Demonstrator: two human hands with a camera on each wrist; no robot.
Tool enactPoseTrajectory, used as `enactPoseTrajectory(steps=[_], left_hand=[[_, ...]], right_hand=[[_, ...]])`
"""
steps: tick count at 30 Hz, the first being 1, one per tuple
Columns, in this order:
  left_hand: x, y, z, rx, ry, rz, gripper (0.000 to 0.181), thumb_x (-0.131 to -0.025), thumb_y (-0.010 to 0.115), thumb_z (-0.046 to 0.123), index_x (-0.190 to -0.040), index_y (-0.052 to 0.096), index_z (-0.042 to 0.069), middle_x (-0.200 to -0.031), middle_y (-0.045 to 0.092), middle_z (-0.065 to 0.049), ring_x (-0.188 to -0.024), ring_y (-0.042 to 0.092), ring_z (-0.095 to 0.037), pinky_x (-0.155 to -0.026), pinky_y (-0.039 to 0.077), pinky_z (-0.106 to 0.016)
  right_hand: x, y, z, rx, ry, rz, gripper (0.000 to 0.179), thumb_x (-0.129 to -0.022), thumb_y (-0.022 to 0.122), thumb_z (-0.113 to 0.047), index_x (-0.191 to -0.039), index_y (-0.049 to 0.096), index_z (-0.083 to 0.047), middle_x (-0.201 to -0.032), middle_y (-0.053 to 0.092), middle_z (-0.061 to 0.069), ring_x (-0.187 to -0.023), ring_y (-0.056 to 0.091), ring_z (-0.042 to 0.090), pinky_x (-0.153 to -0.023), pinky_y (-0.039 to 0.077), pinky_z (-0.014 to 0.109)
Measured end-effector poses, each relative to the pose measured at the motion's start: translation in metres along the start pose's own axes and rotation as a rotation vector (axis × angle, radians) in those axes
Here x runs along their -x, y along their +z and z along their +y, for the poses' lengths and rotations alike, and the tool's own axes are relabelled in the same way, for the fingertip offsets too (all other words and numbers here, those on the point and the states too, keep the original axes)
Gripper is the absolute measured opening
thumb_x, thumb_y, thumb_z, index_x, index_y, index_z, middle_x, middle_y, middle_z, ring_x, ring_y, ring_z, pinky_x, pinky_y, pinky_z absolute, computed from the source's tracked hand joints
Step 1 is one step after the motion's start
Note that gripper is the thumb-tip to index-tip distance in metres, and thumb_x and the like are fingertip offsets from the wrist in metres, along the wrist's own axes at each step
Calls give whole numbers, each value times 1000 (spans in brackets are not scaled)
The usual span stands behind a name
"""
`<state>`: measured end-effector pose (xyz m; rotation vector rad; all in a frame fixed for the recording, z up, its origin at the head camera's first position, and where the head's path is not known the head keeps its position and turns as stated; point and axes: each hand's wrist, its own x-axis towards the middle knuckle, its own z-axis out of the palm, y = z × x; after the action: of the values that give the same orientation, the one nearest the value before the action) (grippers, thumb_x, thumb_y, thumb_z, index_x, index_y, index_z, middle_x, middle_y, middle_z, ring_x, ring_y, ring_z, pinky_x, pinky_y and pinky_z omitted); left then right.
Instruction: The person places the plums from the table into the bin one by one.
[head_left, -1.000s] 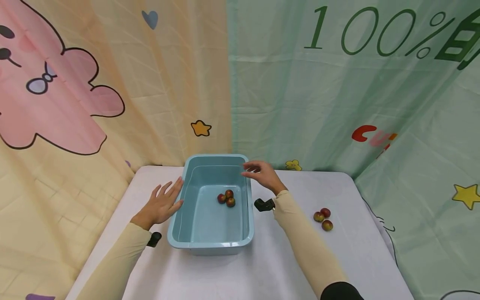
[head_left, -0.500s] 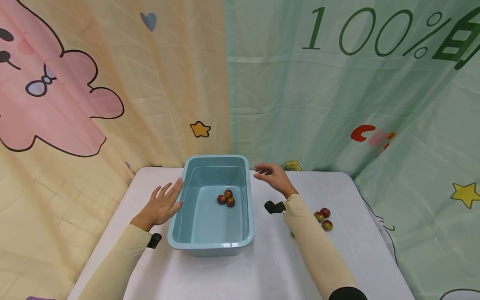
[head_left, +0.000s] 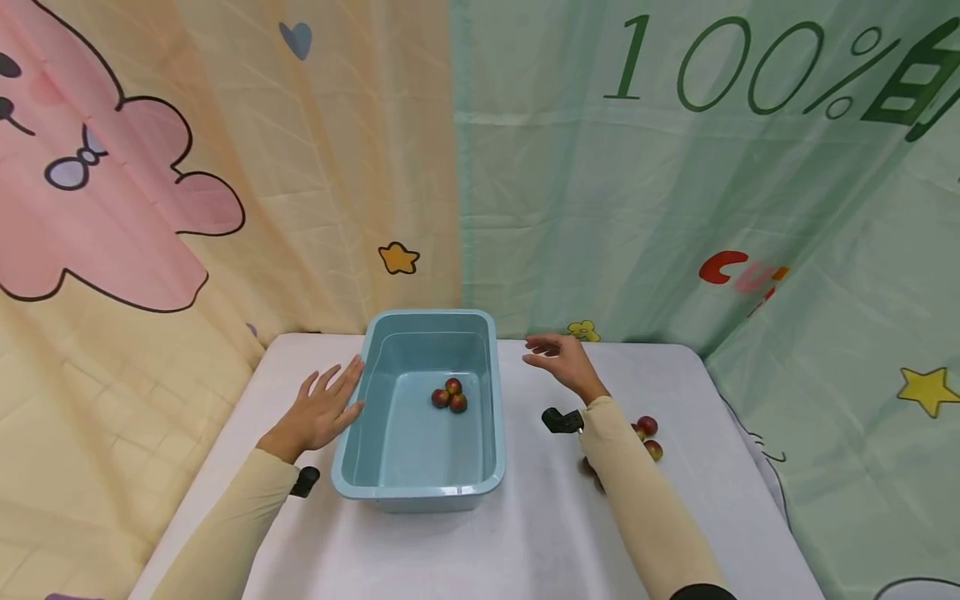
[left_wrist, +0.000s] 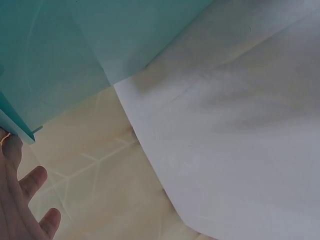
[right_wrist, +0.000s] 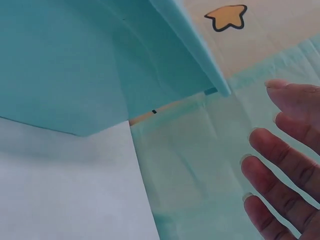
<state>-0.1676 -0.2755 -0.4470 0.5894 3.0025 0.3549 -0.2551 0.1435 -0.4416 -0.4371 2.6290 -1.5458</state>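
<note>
A blue rectangular plastic basin stands on the white-covered table. Inside it lie 3 small round red-and-green fruits that look like plums, touching each other. My left hand rests against the basin's left rim with its fingers spread and nearly straight. In the left wrist view, that hand shows beside the rim. To the right of the basin my right hand is held in the air, fingers loosely bent. The right wrist view shows this hand holding nothing, apart from the basin wall.
More of the same fruits lie on the table to the right, some partly hidden by my right forearm. Others peek out on the forearm's left side. Printed curtains hang around the table's back and sides.
My right hand has moved from over the basin's right rim to the right, clear of it. Fruits left of the right forearm have come into view. The left hand stays at the rim.
</note>
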Motion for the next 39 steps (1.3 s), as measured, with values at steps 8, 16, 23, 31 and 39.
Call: enactPoseTrajectory(steps=[8,16,23,31,39], left_hand=[[2,-1,0,6,0,-2,67,-101,37,35,-152,14,-1,-159,15,-19,-141,15,-45,-110,1,-64],[2,-2,2,7,0,9,67,-100,39,34,-152,15,-2,-158,16,-19,-141,16,-46,-109,2,-64],[2,-2,3,6,-1,2,66,-101,39,33,-152,15,-2,-159,15,-20,-141,15,-45,-110,1,-64],[3,-1,1,1,-2,0,67,-100,38,34,-152,15,-1,-159,16,-19,-141,15,-45,-110,2,-64],[1,-2,2,4,0,3,67,-100,38,35,-152,15,-1,-159,16,-20,-141,15,-46,-109,2,-65]], right_hand=[[10,-3,13,27,19,23,38,-87,73,-21,-119,66,-3,-119,66,14,-109,60,30,-97,45,47],[23,-6,27,41,32,36,37,-85,74,-17,-118,67,-2,-117,67,16,-108,61,31,-97,44,48],[39,-8,39,41,76,49,38,-85,74,-17,-119,66,-1,-117,67,18,-109,60,32,-98,44,48],[57,-9,54,10,101,69,39,-84,75,-19,-118,67,-2,-116,67,15,-109,60,31,-99,43,48],[76,-9,69,4,121,98,38,-84,75,-17,-116,67,2,-116,66,19,-110,57,36,-100,41,51]])
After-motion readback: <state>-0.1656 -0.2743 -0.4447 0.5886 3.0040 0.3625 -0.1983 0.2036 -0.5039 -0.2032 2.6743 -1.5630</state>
